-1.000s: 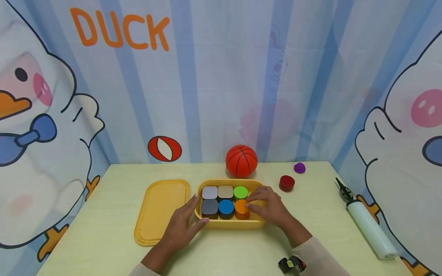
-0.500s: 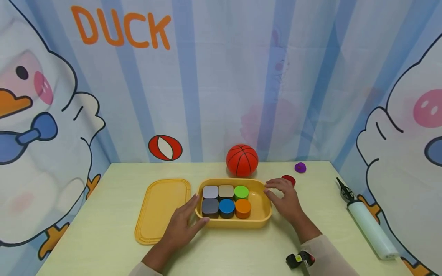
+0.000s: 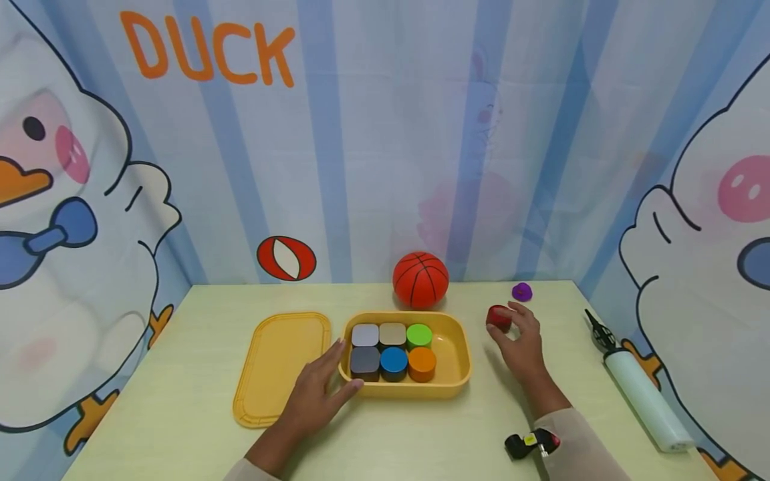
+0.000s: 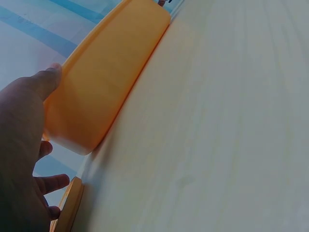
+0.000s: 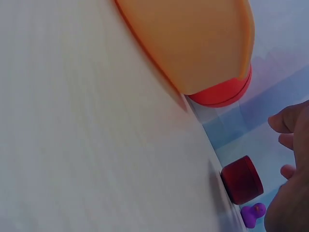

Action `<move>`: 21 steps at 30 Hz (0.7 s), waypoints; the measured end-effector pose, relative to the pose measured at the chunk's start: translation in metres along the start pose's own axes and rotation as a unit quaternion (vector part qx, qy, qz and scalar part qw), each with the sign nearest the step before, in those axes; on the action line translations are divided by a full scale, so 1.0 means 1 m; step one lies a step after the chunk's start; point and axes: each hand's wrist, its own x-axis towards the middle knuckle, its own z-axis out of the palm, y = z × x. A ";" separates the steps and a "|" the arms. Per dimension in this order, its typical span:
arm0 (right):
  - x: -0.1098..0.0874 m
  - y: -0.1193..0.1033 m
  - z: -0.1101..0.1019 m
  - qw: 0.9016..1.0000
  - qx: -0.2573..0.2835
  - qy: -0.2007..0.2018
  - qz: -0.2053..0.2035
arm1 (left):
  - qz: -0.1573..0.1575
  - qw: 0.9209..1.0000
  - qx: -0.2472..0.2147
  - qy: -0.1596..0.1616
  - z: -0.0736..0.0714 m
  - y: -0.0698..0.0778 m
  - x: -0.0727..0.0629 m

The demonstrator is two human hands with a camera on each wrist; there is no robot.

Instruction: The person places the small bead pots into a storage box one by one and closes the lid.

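Note:
A yellow rectangular box [image 3: 448, 389] stands on the table, holding several short blocks: grey and tan square ones, and green, blue and orange [image 3: 422, 364] round ones. My left hand [image 3: 315, 386] rests at its left end, thumb at the near rim and fingers spread, as the left wrist view also shows. Right of the box is a dark red round block [image 3: 498, 316]. My right hand [image 3: 522, 344] hovers over its right side with thumb and fingers apart. In the right wrist view, a gap separates the fingertips [image 5: 277, 123] from the red block [image 5: 242, 180], which sits on the table.
A flat yellow lid [image 3: 279, 361] lies left of the box. Behind the box is a red toy basketball [image 3: 420, 280]. A small purple toy duck [image 3: 522, 292] sits at the back right. A pale green hand pump [image 3: 648, 401] lies along the table's right edge.
My right hand has left the orange block in the box and moved right, across the box's rim, to above the red block. My left hand has stayed at the box's left end.

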 end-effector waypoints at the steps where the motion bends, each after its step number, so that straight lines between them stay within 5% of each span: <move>1: 0.000 0.002 -0.001 1.000 -0.002 0.004 0.009 | 0.001 1.000 0.001 0.000 0.000 0.000 0.000; 7: 0.003 0.011 -0.007 0.999 -0.004 0.010 0.042 | 0.001 1.000 -0.004 -0.004 0.001 0.001 0.000; 21: 0.014 0.015 -0.011 0.991 -0.005 -0.055 0.125 | -0.004 1.000 -0.005 -0.007 0.000 0.000 0.001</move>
